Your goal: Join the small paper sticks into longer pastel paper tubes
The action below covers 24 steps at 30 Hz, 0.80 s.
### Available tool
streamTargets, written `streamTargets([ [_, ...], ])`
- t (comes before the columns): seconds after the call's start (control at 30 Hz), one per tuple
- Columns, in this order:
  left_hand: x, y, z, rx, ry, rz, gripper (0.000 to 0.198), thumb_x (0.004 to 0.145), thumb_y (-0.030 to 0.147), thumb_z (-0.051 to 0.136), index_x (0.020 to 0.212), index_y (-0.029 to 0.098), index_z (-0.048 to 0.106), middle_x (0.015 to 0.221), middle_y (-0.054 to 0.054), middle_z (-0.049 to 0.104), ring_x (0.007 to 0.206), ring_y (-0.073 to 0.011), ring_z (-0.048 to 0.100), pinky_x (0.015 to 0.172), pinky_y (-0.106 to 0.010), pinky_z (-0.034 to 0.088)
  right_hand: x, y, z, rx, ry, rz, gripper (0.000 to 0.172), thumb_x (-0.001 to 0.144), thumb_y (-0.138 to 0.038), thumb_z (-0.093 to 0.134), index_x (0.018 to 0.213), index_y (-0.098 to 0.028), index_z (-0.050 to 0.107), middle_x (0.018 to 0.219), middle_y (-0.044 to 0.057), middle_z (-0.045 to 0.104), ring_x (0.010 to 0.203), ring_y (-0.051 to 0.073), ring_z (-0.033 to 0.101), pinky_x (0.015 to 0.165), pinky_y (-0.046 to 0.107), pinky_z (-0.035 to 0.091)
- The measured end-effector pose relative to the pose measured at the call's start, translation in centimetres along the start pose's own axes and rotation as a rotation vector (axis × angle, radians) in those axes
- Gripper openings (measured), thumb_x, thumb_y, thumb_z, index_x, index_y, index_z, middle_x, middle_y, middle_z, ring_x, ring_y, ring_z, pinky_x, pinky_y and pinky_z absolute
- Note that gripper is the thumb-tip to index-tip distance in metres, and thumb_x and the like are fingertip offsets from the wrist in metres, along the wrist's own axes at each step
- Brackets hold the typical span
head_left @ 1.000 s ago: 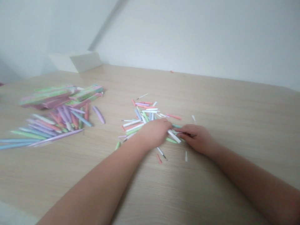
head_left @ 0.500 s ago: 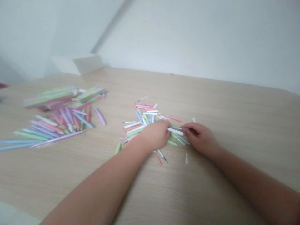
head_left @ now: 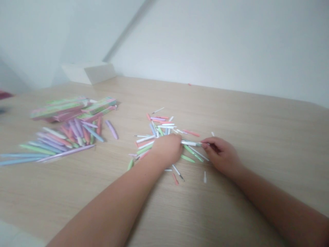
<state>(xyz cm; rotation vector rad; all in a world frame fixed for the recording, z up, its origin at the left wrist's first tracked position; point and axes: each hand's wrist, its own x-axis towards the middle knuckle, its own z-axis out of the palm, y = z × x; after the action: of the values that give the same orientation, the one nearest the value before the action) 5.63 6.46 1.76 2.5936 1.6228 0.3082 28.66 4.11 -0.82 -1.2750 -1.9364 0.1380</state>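
My left hand (head_left: 168, 148) is closed around a white pen barrel (head_left: 189, 143), which sticks out to the right between thumb and fingers. Facing it, my right hand (head_left: 223, 153) pinches a thin pen refill (head_left: 203, 144) in line with the barrel's end. Blur hides whether the refill is inside the barrel or only touching it. Beneath and around my left hand lies a loose heap of pen parts in white, green, pink and blue, including a green barrel (head_left: 194, 153) and a refill with a dark tip (head_left: 178, 172). A small white tip piece (head_left: 205, 177) lies below my right hand.
At the left, several pastel pens (head_left: 52, 142) lie in a spread pile on the wooden table (head_left: 231, 212). Behind them are flat printed pen boxes (head_left: 100, 105). A white box (head_left: 100, 72) stands near the wall at the back. One purple pen (head_left: 111, 129) lies apart.
The white barrel has swung from sloping down rightward to nearly level, and its end now lines up with my right fingertips. The whole view has shifted slightly.
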Motion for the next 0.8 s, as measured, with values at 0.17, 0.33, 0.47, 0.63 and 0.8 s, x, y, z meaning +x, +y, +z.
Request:
streamTargets([
  [0.17, 0.03, 0.03, 0.09, 0.003, -0.01, -0.007, 0.025, 0.094, 0.031, 0.042, 0.096, 0.02, 0.065, 0.096, -0.01, 0.073, 0.089, -0.0295, 0.073, 0.072, -0.039, 0.058, 0.05, 0.13, -0.03, -0.004, -0.078, -0.041, 0.014, 0.096, -0.03, 0.061, 0.096, -0.024, 0.074, 0.084, 0.003, 0.073, 0.07, 0.017, 0.065, 0.06, 0.027, 0.049],
  [0.33, -0.08, 0.16, -0.02, 0.004, -0.018, -0.03, 0.027, 0.096, 0.033, 0.042, 0.095, 0.02, 0.065, 0.094, -0.011, 0.073, 0.088, -0.0294, 0.073, 0.071, -0.039, 0.058, -0.05, 0.09, -0.08, -0.029, -0.11, -0.078, 0.014, 0.096, -0.029, 0.06, 0.097, -0.024, 0.073, 0.087, 0.003, 0.073, 0.074, 0.018, 0.066, 0.064, 0.028, 0.051],
  [0.47, -0.05, 0.03, -0.01, 0.003, -0.036, -0.034, 0.025, 0.096, 0.031, 0.041, 0.097, 0.02, 0.064, 0.094, -0.012, 0.073, 0.089, -0.0286, 0.073, 0.073, -0.038, 0.058, 0.13, 0.15, -0.04, -0.035, -0.083, -0.044, 0.014, 0.095, -0.03, 0.061, 0.098, -0.023, 0.073, 0.085, 0.004, 0.073, 0.07, 0.017, 0.065, 0.06, 0.028, 0.05],
  [0.63, -0.08, -0.16, 0.32, 0.011, -0.016, 0.001, 0.018, 0.091, 0.024, 0.045, 0.099, 0.021, 0.062, 0.094, -0.011, 0.072, 0.09, -0.0289, 0.073, 0.073, -0.038, 0.058, 0.24, 0.24, 0.02, -0.045, -0.079, -0.042, 0.015, 0.095, -0.03, 0.061, 0.096, -0.022, 0.073, 0.085, 0.004, 0.073, 0.069, 0.017, 0.065, 0.059, 0.028, 0.05],
  [0.8, -0.12, -0.08, 0.5, 0.025, -0.026, 0.019, 0.018, 0.092, 0.027, 0.046, 0.099, 0.021, 0.061, 0.094, -0.01, 0.072, 0.089, -0.03, 0.073, 0.072, -0.04, 0.059, 0.12, 0.01, -0.11, -0.064, -0.123, -0.085, 0.016, 0.096, -0.03, 0.06, 0.097, -0.023, 0.074, 0.088, 0.005, 0.075, 0.076, 0.018, 0.068, 0.065, 0.028, 0.053],
])
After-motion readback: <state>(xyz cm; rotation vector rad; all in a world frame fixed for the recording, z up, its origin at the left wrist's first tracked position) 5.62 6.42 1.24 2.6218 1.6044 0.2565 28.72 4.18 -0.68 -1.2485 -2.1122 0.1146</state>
